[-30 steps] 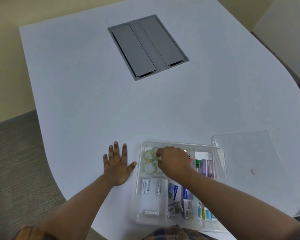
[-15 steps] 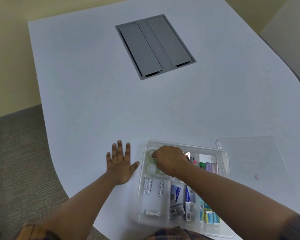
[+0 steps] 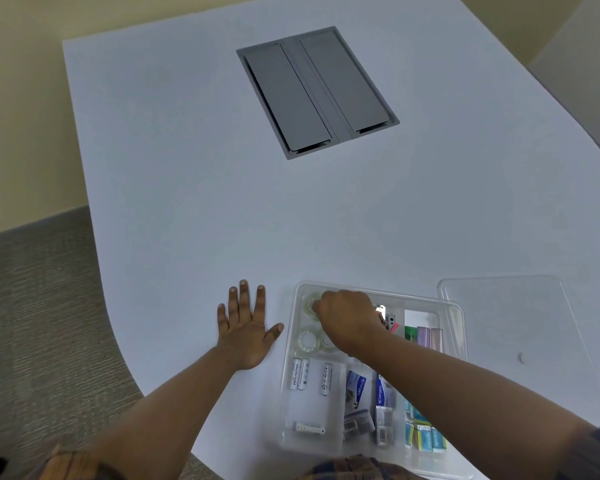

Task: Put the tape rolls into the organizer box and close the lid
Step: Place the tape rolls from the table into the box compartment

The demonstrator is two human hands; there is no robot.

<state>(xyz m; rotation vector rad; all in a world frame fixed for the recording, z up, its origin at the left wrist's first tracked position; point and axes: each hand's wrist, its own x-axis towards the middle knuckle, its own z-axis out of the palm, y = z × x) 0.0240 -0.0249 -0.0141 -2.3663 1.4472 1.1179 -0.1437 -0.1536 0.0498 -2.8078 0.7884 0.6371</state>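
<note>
A clear plastic organizer box (image 3: 293, 344) stands open at the table's near edge. In its far-left compartment lie clear tape rolls: one (image 3: 306, 339) nearer me, one (image 3: 309, 302) at the far corner, partly under my fingers. My right hand (image 3: 349, 318) reaches into that compartment, fingers curled down onto the far tape roll; the grip itself is hidden. My left hand (image 3: 246, 329) lies flat on the table just left of the box, fingers spread, holding nothing. The clear lid (image 3: 510, 317) lies flat on the table to the right of the box.
Other compartments hold batteries (image 3: 307, 374), small boxes (image 3: 359, 393), and coloured items (image 3: 425, 436). A grey cable hatch (image 3: 317, 90) is set into the white table (image 3: 187, 185) farther away. The table edge curves close on the left, with carpet (image 3: 39, 323) below.
My right hand has shifted slightly left and farther into the tape compartment. The view has tilted a little; my left hand stays flat in place.
</note>
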